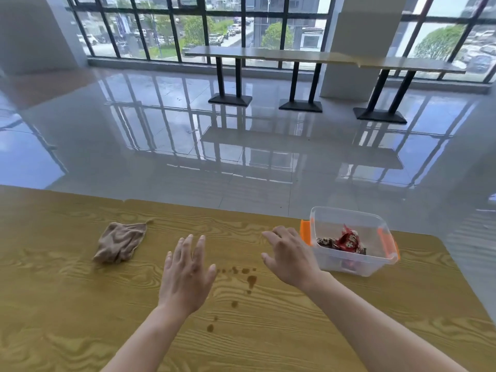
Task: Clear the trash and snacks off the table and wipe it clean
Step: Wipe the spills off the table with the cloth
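A wood-grain table fills the lower half of the view. A crumpled brown cloth lies on it at the left. A clear plastic box with orange latches stands at the right and holds red and brown snack wrappers. Several brown spill drops dot the table between my hands. My left hand hovers flat with fingers spread, right of the cloth, holding nothing. My right hand is open too, just left of the box, near its orange latch.
The table's far edge runs across the middle of the view, with a rounded corner at the right. Beyond it lies a glossy tiled floor, a long bench table on black legs, and tall windows.
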Motion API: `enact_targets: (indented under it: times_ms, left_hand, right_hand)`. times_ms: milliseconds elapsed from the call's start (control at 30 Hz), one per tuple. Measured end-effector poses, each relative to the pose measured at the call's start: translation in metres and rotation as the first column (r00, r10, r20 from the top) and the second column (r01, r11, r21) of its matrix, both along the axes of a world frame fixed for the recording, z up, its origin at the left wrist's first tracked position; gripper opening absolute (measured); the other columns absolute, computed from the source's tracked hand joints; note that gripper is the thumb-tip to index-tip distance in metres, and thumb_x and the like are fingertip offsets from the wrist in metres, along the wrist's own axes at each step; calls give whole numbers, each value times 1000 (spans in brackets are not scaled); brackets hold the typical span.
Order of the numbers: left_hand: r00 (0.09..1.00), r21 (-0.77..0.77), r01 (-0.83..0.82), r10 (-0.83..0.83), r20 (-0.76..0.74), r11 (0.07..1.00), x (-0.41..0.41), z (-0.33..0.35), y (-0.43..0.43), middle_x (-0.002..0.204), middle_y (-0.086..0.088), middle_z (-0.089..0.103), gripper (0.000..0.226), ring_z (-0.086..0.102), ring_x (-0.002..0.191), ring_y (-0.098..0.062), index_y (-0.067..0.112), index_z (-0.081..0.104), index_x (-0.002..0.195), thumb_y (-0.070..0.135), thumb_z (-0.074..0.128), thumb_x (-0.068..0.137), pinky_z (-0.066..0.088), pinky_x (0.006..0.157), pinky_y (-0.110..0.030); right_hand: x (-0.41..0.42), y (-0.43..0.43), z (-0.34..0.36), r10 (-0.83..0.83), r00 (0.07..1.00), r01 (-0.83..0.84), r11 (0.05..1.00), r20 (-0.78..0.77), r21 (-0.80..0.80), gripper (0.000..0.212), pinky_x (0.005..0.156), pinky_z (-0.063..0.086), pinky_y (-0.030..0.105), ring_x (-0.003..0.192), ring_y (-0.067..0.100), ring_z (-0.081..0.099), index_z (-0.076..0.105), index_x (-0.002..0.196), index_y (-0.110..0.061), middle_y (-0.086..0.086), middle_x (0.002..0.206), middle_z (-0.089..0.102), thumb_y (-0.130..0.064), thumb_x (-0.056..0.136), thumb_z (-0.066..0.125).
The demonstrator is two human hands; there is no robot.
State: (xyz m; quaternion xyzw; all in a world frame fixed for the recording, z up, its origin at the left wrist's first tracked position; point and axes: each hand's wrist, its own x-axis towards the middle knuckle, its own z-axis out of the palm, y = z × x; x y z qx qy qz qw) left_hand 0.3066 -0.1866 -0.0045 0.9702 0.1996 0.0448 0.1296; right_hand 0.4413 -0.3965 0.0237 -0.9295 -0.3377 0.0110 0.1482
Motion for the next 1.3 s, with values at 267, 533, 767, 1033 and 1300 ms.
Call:
enact_targets:
  times_ms: [267, 533, 767, 1033, 1300]
  left_hand:
    - [984, 50, -176, 178, -28, 983, -94, -11, 73, 162, -11, 18, 70, 14, 150, -28, 22, 17, 155, 51, 42, 96, 21, 119, -50]
    - [975, 66, -199, 204, -88, 978, -168, -32, 158, 162, -11, 16, 69, 10, 151, -29, 21, 14, 156, 51, 35, 97, 18, 120, -50]
    - [957, 154, -133, 167, -239, 979, -241, -78, 258, 158, -16, 30, 78, 22, 148, -36, 18, 32, 152, 65, 14, 93, 24, 115, -61]
    - [985, 111, -64, 80, -150, 992, -245, -128, 275, 165, -13, 14, 76, 6, 152, -32, 20, 20, 156, 66, 25, 96, 6, 118, -59]
    - [979, 104, -109, 125, -161, 989, -251, -174, 319, 165, -12, 14, 77, 4, 152, -32, 20, 22, 156, 66, 26, 94, 9, 118, -60]
  right_hand:
    - [-50, 76, 5, 123, 992, -124, 992, -36, -22, 54, 95, 48, 39, 126, 27, 43, 46, 142, -19, 4, 135, 51, -39, 94, 58]
    - [-116, 190, -4, 186, 974, -194, 979, -129, -58, 55, 101, 44, 39, 127, 26, 40, 41, 145, -21, 3, 138, 48, -40, 95, 56]
    - [-180, 353, -18, 289, 923, -306, 952, -254, -26, 57, 112, 33, 41, 137, 28, 31, 32, 149, -26, 3, 153, 34, -36, 98, 53]
    - [-166, 468, -75, 321, 913, -373, 907, -250, -197, 64, 122, -1, 44, 150, 26, -13, 4, 153, -45, 0, 165, -12, -57, 99, 36]
    - [-165, 497, -139, 348, 895, -408, 892, -280, -196, 48, 123, 10, 41, 151, 23, 6, 34, 148, -34, 1, 165, 11, -35, 101, 38]
